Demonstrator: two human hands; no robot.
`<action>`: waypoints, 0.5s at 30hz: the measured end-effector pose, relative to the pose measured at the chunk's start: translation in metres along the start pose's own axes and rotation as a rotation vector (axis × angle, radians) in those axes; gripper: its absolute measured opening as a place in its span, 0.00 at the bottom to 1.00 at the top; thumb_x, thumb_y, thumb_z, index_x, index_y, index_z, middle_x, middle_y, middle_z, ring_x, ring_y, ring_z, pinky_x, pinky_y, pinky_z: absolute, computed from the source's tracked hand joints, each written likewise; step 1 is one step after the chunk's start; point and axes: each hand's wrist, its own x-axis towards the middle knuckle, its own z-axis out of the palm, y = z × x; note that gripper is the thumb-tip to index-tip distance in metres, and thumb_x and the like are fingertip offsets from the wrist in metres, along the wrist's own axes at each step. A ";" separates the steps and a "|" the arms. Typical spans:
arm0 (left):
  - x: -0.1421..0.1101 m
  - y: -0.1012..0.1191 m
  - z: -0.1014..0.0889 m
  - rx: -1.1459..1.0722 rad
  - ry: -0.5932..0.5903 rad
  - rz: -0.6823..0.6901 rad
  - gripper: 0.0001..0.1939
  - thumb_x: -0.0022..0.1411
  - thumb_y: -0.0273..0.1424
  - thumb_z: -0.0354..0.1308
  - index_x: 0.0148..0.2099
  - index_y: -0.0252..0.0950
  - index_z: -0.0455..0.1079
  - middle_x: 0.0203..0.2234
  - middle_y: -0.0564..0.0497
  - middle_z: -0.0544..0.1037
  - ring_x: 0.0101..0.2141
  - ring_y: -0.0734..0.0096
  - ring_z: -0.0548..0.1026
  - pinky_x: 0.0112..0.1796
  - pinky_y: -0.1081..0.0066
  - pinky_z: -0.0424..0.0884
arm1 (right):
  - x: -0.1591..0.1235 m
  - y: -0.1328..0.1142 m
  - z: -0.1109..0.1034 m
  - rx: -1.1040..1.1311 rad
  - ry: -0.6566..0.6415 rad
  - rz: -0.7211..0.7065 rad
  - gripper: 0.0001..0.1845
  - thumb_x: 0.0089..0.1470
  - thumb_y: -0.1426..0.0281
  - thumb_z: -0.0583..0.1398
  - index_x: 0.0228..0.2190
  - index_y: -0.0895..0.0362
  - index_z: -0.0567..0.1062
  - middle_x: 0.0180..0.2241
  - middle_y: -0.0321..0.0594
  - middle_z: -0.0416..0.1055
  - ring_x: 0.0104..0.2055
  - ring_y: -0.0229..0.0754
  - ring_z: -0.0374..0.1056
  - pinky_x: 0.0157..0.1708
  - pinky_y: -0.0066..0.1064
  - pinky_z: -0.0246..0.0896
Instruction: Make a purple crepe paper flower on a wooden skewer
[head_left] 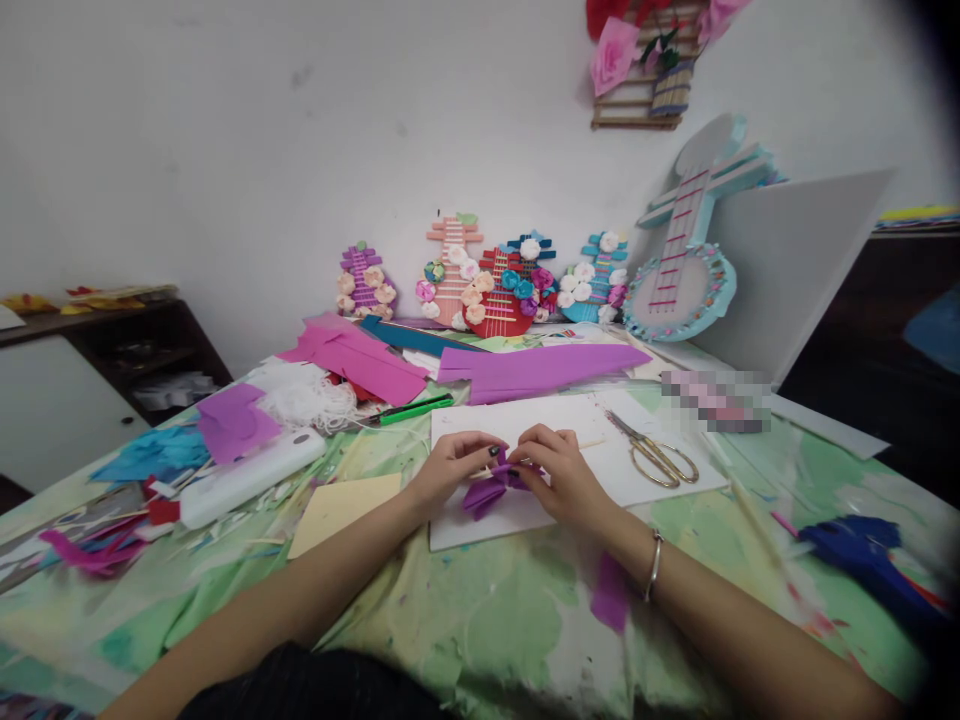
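Over a white board [480,530], my left hand [455,468] pinches one side of a piece of purple crepe paper [486,496]. My right hand [559,468] has its fingers closed on the other side of the same paper. Folds spread out below the fingertips, and a thin pale stick seems to run near them, partly hidden by the hands. Gold-handled scissors [655,455] lie on the board to the right of my right hand. Another purple paper piece [610,592] rests under my right forearm.
A blue glue gun [862,555] lies at the right. Purple crepe sheets [540,372], a green cutter [415,409], white string [311,397] and a white power strip [251,478] surround the board. Several flower-trimmed paper instruments [450,270] stand against the wall.
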 end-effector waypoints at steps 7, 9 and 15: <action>0.001 -0.001 0.003 -0.069 0.015 -0.056 0.15 0.47 0.37 0.66 0.31 0.31 0.70 0.24 0.52 0.74 0.26 0.75 0.70 0.31 0.74 0.63 | -0.001 0.000 0.002 0.001 0.019 -0.036 0.05 0.54 0.78 0.57 0.33 0.57 0.71 0.34 0.39 0.66 0.38 0.38 0.63 0.39 0.35 0.46; 0.001 0.000 0.004 -0.076 0.034 -0.072 0.16 0.47 0.39 0.65 0.32 0.31 0.68 0.22 0.54 0.73 0.25 0.76 0.70 0.30 0.75 0.63 | -0.001 -0.001 0.002 -0.006 0.029 -0.047 0.05 0.55 0.78 0.57 0.33 0.57 0.71 0.34 0.39 0.66 0.38 0.38 0.63 0.39 0.35 0.46; -0.001 0.006 0.005 -0.009 0.073 -0.084 0.13 0.52 0.36 0.60 0.36 0.32 0.65 0.17 0.56 0.70 0.20 0.78 0.67 0.25 0.77 0.60 | -0.001 -0.004 0.004 -0.034 0.044 -0.059 0.04 0.56 0.76 0.56 0.33 0.57 0.70 0.35 0.39 0.67 0.38 0.38 0.63 0.38 0.34 0.48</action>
